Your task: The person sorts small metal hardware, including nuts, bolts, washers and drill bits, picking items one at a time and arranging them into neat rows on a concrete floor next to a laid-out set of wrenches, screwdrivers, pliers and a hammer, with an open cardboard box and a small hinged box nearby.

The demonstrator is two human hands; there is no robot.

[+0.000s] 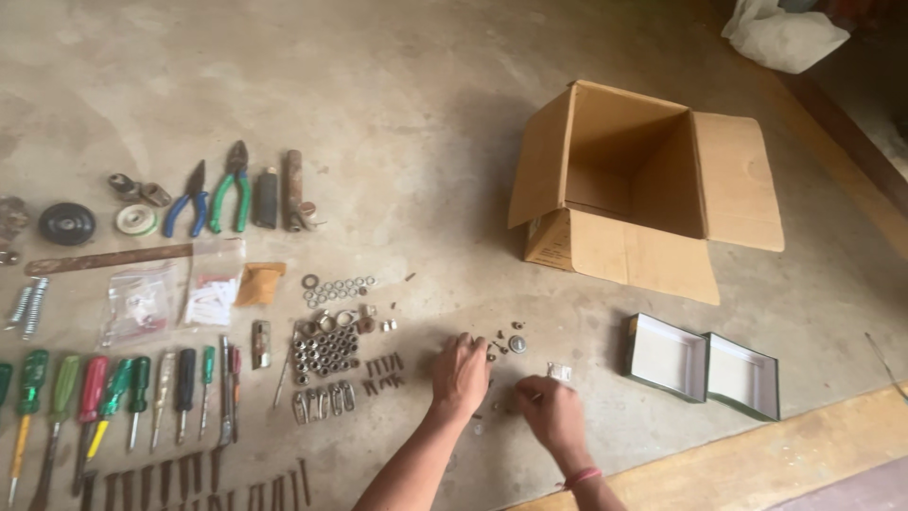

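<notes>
Head view looks down on a concrete floor (426,114) laid out with sorted hardware. At far left you have a black wheel (66,223) and a pair of springs (28,305); below them runs a row of screwdrivers (113,390) with green, red and black handles, and under that a line of rusty nails (189,478). Further right lie two pliers (213,197), small plastic bags (170,301), a ring of washers (339,288) and a tight cluster of nuts (323,350).

Your left hand (461,374) rests palm down on the floor, fingers curled over a scatter of small parts (501,343); you cannot tell whether they pinch anything, since the tips are hidden under the hand. Your right hand (551,414), with a pink band at the wrist, sits just beside it, its fingers bunched together near the floor as if pinching one tiny piece, though the piece itself is too small to make out.

The small parts lie on the floor between and just above both hands. Judge them as light, hard, stiff metal bits, likely to roll or slip off a fingertip, so take each one by its edges between thumb and forefinger.

To the right stand an open cardboard box (643,189) and a shallow white-lined tray (705,364) in two halves, well apart from your hands. A white bag (783,36) sits in the top corner.
</notes>
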